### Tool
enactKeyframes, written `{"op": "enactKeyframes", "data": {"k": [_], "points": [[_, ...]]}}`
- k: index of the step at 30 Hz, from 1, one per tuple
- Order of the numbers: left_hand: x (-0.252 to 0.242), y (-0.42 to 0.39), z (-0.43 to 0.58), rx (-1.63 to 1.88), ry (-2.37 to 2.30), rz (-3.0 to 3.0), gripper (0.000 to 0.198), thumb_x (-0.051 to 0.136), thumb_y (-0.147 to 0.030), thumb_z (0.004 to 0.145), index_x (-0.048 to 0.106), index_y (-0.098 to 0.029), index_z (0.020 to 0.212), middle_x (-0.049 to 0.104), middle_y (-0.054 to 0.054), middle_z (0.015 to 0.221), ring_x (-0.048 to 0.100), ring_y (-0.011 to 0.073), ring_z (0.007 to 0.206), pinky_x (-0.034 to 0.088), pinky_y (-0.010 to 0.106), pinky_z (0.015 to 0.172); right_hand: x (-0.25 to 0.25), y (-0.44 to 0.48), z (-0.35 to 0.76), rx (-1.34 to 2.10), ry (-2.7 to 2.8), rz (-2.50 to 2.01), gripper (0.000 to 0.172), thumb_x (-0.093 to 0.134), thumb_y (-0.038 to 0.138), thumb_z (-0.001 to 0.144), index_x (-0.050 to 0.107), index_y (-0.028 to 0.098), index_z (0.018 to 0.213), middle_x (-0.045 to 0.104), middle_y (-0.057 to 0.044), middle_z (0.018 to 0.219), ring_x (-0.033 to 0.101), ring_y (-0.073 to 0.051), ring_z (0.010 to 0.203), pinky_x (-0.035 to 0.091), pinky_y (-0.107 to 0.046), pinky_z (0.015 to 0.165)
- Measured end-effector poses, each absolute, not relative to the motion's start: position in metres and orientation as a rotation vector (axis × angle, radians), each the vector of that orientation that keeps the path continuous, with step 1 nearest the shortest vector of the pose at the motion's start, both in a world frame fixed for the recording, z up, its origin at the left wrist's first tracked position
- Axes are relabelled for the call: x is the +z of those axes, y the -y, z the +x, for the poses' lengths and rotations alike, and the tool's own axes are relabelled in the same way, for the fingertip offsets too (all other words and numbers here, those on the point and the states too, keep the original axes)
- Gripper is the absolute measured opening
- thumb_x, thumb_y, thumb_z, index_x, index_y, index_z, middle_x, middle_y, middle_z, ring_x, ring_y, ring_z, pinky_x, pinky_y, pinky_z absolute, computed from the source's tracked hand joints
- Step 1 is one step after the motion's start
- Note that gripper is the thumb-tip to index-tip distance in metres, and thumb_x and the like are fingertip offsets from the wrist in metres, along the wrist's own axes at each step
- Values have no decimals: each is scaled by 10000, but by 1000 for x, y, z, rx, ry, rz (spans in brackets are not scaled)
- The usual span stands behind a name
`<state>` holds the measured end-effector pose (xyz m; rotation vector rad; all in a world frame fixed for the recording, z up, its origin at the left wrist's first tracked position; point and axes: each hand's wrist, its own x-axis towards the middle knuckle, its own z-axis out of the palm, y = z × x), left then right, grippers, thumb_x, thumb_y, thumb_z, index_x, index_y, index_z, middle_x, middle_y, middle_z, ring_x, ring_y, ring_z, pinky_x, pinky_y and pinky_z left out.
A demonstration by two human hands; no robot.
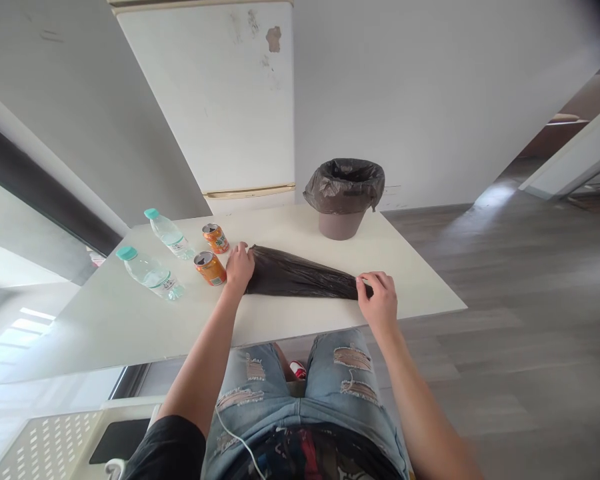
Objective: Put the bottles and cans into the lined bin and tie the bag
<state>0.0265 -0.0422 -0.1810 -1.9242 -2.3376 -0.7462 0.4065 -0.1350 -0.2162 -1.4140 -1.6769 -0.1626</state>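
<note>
A black plastic garbage bag point(300, 275) lies stretched out on the white table, wide at its left end and narrow at its right. My left hand point(240, 267) is closed on the wide end, close beside the cans. At the other end, my right hand point(380, 299) pinches the narrow tip between thumb and fingers. Two orange drink cans stand just left of my left hand, the nearer can point(210, 268) and the farther can point(215, 238). Behind the bag is a brownish bin point(339, 225) with a dark liner point(325, 190) folded over its rim.
Two clear plastic bottles with teal caps, a nearer bottle point(150, 275) and a farther bottle point(169, 235), are on the left side of the table point(290, 320). A white refrigerator point(220, 100) stands beyond the table's far edge. The table's front edge runs above my legs.
</note>
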Motion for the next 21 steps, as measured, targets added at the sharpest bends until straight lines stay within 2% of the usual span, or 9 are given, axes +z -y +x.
{"op": "enactKeyframes", "data": {"k": [3, 6, 12, 17, 21], "points": [[-170, 52, 40, -977, 2122, -1839, 324, 397, -234, 1046, 599, -142, 1283, 637, 211, 1263, 558, 370, 1267, 446, 502, 1098, -214, 151, 408, -209, 1772, -1283, 134, 570, 251, 1033, 698, 210, 1036, 732, -98, 1037, 662, -253, 979, 524, -410, 920], [-166, 63, 57, -1104, 2015, -1809, 400, 358, -110, 1002, 589, -148, 1327, 615, 192, 1298, 543, 349, 1276, 424, 500, 1135, -218, 163, 411, -190, 1828, -1242, 153, 561, 225, 1034, 689, 214, 1116, 742, -104, 1122, 687, -263, 1072, 533, -435, 984], [-174, 44, 54, -996, 2252, -1915, 501, 457, -4, 853, 672, -185, 1268, 663, 162, 1274, 594, 340, 1227, 489, 462, 1066, -235, 167, 422, -46, 1957, -1305, 308, 513, 308, 1063, 623, 234, 1342, 666, -130, 1385, 617, -307, 1295, 502, -512, 1112], [-177, 19, 27, -943, 2534, -1920, 472, 517, -26, 826, 707, -188, 1225, 704, 148, 1263, 608, 333, 1251, 516, 449, 1039, -244, 165, 425, -42, 1971, -1393, 332, 478, 352, 1075, 627, 224, 1342, 688, -145, 1346, 639, -323, 1251, 534, -516, 1041], [-170, 27, 29, -978, 2480, -1846, 530, 505, -26, 823, 677, -150, 1309, 645, 186, 1370, 531, 369, 1359, 488, 507, 1104, -243, 165, 421, -80, 1959, -1416, 380, 445, 344, 1078, 592, 228, 1409, 662, -140, 1417, 610, -318, 1327, 499, -517, 1097]]}}
